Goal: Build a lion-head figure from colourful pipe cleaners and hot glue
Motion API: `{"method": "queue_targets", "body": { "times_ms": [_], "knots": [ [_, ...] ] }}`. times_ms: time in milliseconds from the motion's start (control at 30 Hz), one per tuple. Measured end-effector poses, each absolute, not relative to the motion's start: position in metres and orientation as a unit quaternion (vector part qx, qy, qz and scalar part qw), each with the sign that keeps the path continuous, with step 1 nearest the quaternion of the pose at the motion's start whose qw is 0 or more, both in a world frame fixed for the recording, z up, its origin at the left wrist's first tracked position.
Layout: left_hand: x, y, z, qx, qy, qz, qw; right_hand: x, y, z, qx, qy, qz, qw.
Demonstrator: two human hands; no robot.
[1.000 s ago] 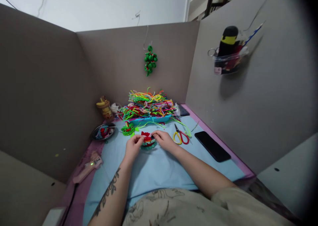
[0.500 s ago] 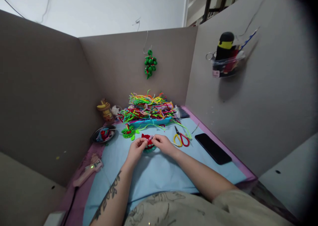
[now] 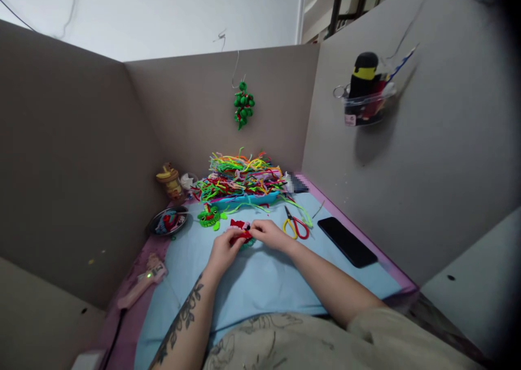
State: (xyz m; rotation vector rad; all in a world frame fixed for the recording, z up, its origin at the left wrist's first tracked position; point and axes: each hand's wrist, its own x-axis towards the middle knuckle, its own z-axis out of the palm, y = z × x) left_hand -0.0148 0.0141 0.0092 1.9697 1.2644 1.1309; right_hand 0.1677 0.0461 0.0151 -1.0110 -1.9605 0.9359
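Observation:
A small red and teal pipe-cleaner figure sits on the light blue mat. My left hand grips its near left side with curled fingers. My right hand pinches its right side, thumb and fingertips together. A green pipe-cleaner figure lies just left of it. Red and yellow scissors lie right of my right hand.
A blue tray heaped with coloured pipe cleaners stands at the back. A black phone lies right. A dark dish and a pink glue gun are left. Grey partition walls enclose the desk; a green ornament hangs behind.
Both hands have drawn slightly nearer to me with the red figure between them. My left hand's fingers closed more tightly over it.

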Motion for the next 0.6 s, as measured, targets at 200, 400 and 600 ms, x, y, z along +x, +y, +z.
{"method": "queue_targets", "body": {
  "times_ms": [200, 400, 600],
  "knots": [
    [-0.017, 0.015, 0.006, 0.731, 0.477, 0.379, 0.307, 0.176, 0.049, 0.017, -0.371, -0.788, 0.356, 0.339],
    [-0.015, 0.015, 0.011, 0.701, 0.471, 0.375, 0.383, 0.178, 0.047, 0.022, -0.361, -0.79, 0.362, 0.338],
    [-0.012, 0.011, 0.019, 0.692, 0.468, 0.393, 0.385, 0.177, 0.046, 0.022, -0.355, -0.79, 0.373, 0.334]
  ]
}}
